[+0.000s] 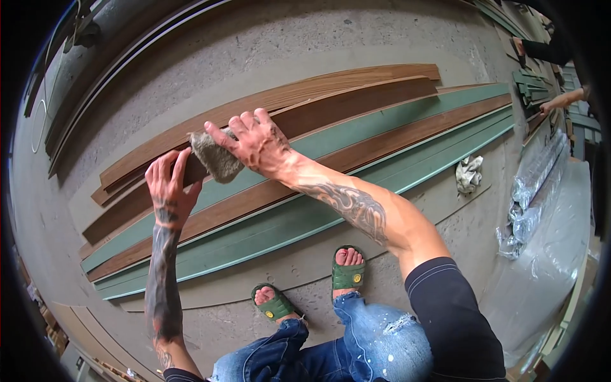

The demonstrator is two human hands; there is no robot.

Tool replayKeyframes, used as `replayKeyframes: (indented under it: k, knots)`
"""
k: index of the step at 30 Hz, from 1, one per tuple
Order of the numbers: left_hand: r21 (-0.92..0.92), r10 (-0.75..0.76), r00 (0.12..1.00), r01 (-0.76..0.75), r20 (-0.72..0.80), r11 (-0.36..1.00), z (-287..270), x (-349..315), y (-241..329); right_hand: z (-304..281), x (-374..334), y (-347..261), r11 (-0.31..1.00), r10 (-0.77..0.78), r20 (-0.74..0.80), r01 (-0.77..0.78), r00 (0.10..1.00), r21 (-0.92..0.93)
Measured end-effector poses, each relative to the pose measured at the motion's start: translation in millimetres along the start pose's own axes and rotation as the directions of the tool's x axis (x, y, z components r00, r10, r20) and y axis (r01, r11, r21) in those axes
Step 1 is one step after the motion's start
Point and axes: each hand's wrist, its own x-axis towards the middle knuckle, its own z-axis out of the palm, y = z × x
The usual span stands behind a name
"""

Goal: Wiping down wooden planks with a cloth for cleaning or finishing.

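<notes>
Pad (pixel 218 160), grey and rough, clasped within curled fingers of right hand (pixel 259 141), at brown board (pixel 124 215); left hand (pixel 170 190) half-bent near same board (grip unclear). Apparently mid-work; no telling finished surfaces from remaining ones.

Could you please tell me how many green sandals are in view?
2: the left sandal is on the left foot, at lower centre; the right sandal is on the right foot, farther right and higher in the picture.
</notes>
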Motion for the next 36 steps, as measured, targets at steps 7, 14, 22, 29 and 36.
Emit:
replayKeyframes:
  k: [7,14,22,29,36]
  knots:
    - [0.047,0.137,0.99,-0.138,0.03,0.989,-98,-19,27,-95,7,-22,0.991,-0.113,-0.075,0.118,0.991,0.069]
    - [0.067,0.199,0.98,-0.198,-0.008,0.978,-198,-52,46,-252,-48,1,0.979,-0.129,0.13,0.148,0.983,-0.141]
    - [0.313,0.055,0.899,0.093,-0.435,0.945,-265,-101,50,-311,-112,11,0.998,-0.061,0.089,0.062,0.994,-0.01]
    - [-0.874,-0.789,0.571,-0.477,-0.227,-0.094,-242,-87,101,-276,-74,-57,0.976,-0.075,-0.002,0.074,0.997,0.203]
    - [-0.691,-0.887,0.455,-0.618,0.074,-0.375,-260,-121,67,-268,-35,-112,0.806,-0.213,0.314,-0.015,0.925,0.592]
